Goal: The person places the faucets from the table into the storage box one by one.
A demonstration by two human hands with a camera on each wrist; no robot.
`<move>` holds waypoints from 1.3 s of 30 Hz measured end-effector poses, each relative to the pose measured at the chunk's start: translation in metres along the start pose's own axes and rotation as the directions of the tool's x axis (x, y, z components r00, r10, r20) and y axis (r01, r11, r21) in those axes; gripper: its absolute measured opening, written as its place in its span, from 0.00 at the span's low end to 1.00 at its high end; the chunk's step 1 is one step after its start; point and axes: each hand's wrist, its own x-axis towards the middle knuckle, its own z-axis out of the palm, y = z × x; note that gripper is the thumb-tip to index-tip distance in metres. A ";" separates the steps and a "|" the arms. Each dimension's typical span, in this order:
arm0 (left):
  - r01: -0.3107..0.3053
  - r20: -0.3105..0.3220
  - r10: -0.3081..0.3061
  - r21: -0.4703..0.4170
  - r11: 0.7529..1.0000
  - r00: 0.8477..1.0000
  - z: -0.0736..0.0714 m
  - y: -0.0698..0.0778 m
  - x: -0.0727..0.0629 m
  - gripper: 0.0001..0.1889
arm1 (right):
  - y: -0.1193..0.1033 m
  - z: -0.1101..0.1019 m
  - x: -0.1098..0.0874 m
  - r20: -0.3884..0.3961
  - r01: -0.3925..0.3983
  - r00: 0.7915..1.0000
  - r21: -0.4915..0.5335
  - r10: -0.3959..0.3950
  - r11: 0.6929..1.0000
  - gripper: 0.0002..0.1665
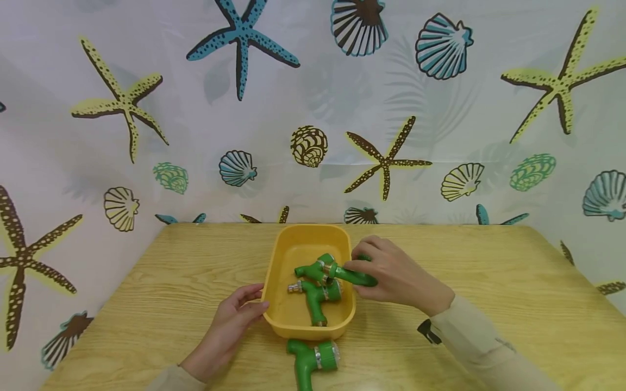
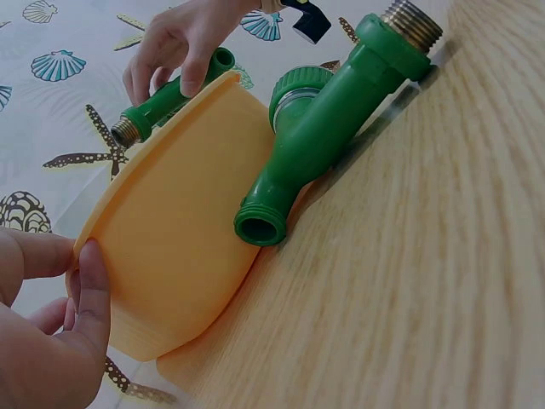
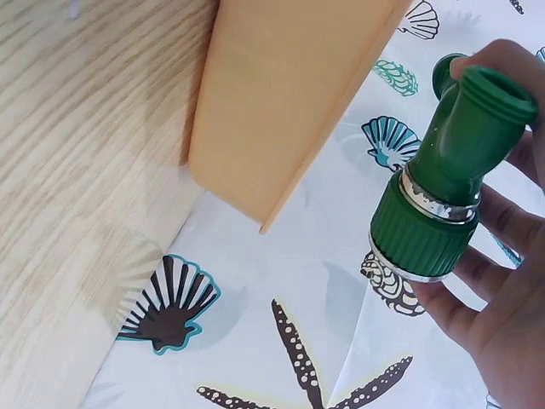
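One tap [image 1: 356, 276] is gripped by the right hand [image 1: 393, 271], the tray [image 1: 308, 333] rim pinched by the left hand [image 1: 231, 320]; two inside taps [image 1: 313, 300] are seen in head view only.

White backdrop [image 1: 274, 119], printed shells [image 1: 442, 48], starfish [image 1: 243, 33] in blue, yellow and brown, wood-grain tabletop [image 1: 195, 255]

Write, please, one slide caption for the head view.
Left grip on yellow tray, right grip holding green tap; two taps inside, another tap in front.

Green taps [image 1: 318, 297], yellow tub [image 1: 313, 332], wood-grain table [image 1: 210, 252], white shell-print cloth [image 1: 274, 119], sleeves [image 1: 481, 342] seemingly beige
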 end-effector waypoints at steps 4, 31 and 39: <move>-0.002 0.004 0.002 0.003 1.000 1.000 0.000 -0.001 0.000 0.24 | -0.002 0.000 0.006 0.005 0.014 1.000 -0.001 -0.014 1.000 0.17; 0.013 0.001 -0.013 -0.011 1.000 1.000 0.000 -0.001 0.001 0.24 | -0.018 0.004 0.035 0.051 0.081 0.995 -0.027 -0.080 0.996 0.16; 0.005 -0.001 -0.005 -0.007 1.000 1.000 0.000 -0.001 0.002 0.24 | -0.023 0.005 0.045 0.061 0.097 0.994 -0.031 -0.095 0.995 0.15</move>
